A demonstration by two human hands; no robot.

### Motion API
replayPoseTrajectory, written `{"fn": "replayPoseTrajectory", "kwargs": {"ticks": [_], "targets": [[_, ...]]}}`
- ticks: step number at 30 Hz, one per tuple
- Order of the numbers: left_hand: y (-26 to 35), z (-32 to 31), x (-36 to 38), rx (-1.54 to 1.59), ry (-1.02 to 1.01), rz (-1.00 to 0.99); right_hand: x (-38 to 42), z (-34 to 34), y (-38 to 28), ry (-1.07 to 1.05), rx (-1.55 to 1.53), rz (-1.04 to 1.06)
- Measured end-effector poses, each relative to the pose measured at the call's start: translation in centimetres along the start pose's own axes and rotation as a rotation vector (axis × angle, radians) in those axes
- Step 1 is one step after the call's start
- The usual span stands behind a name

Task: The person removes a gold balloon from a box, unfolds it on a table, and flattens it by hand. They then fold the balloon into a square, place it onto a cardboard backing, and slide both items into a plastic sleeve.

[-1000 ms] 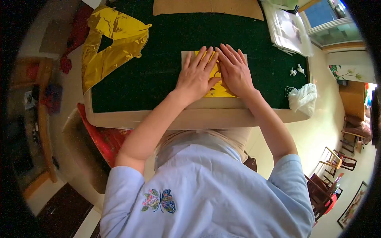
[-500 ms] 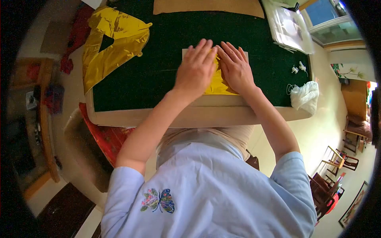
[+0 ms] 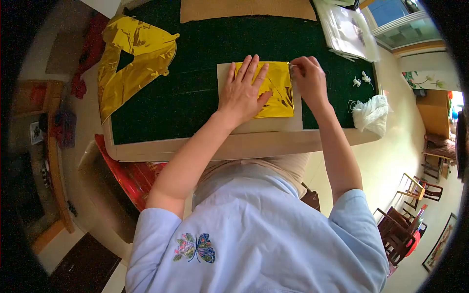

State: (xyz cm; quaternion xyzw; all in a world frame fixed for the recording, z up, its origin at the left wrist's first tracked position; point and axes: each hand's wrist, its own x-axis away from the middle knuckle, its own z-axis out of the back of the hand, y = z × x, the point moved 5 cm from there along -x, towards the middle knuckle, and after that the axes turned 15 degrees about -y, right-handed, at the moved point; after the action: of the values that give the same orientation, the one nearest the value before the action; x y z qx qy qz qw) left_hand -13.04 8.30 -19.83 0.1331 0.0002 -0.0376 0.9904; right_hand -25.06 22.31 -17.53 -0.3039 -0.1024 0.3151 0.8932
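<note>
My left hand (image 3: 241, 93) lies flat with fingers spread on a rectangle of shiny gold foil (image 3: 279, 93). The foil rests on a pale sheet of card (image 3: 266, 126), which shows around its left, lower and right sides. At the foil's upper right corner is my right hand (image 3: 311, 80), its fingers pinched together. A small greyish bit shows at those fingertips; what it is cannot be made out. A larger flat piece of gold foil (image 3: 146, 44), like a deflated balloon with a triangular hole and small tabs, lies at the table's left edge.
Dark green cloth (image 3: 161, 107) covers the table, which has a beige front edge (image 3: 205, 150). Brown cardboard (image 3: 244, 10) lies at the back. Clear plastic bags (image 3: 349, 31) are at the back right, with small white knotted pieces (image 3: 365, 77) and a white string bundle (image 3: 370, 115) nearer me.
My right hand has lifted off the foil and moved right and up to its corner, fingers now pinched. My left hand has shifted slightly down and spread, and more foil shows flat.
</note>
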Motion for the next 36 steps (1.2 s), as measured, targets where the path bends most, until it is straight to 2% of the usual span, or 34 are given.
{"fn": "replayPoseTrajectory", "kwargs": {"ticks": [1,4,5,8,9,12,13,14,16,19,22,23,29,32,36], "targets": [[0.1,0.1,0.0,-0.006,0.009,-0.008,-0.3,-0.4,-0.2,-0.030,0.031,0.002],[0.1,0.1,0.0,-0.008,-0.008,0.002,-1.2,0.7,-1.1,0.155,0.115,0.097],[0.0,0.2,0.0,-0.017,-0.007,0.006,-1.3,0.7,-1.8,0.102,0.111,0.204],[0.3,0.0,0.1,-0.026,-0.017,0.003,-1.1,-0.8,-2.0,0.009,0.272,0.325],[0.3,0.0,0.1,-0.023,-0.022,0.004,-1.1,-0.9,-1.1,0.019,0.301,0.272],[0.2,0.1,0.1,-0.033,-0.020,0.009,-1.1,0.0,-0.8,0.140,0.354,0.284],[0.2,0.1,0.0,-0.040,-0.019,0.009,-0.5,0.1,-2.2,0.111,0.264,0.405],[0.1,0.0,0.0,-0.027,-0.007,0.008,0.5,-0.2,-3.8,0.026,0.337,0.508],[0.1,-0.2,0.0,0.000,0.014,-0.001,1.7,-2.0,-3.8,-0.032,0.457,0.512],[0.0,-0.2,-0.1,-0.005,-0.016,0.010,0.4,-0.7,-2.1,-0.009,0.344,0.390],[0.1,-0.1,0.0,-0.011,-0.034,0.016,-1.2,-1.0,-2.3,-0.092,0.168,0.294],[0.2,-0.1,0.0,-0.009,-0.040,0.013,-1.5,-1.3,-2.4,-0.042,0.191,0.362],[0.2,0.0,0.1,-0.034,-0.045,0.029,-2.5,-1.2,-2.4,-0.106,0.177,0.302],[0.3,-0.1,0.0,-0.021,-0.064,0.033,-4.8,-1.2,-2.4,-0.483,0.151,-0.008],[0.2,-0.1,0.0,-0.011,-0.064,0.033,-5.2,-1.7,-1.6,-0.421,0.249,0.250]]}}
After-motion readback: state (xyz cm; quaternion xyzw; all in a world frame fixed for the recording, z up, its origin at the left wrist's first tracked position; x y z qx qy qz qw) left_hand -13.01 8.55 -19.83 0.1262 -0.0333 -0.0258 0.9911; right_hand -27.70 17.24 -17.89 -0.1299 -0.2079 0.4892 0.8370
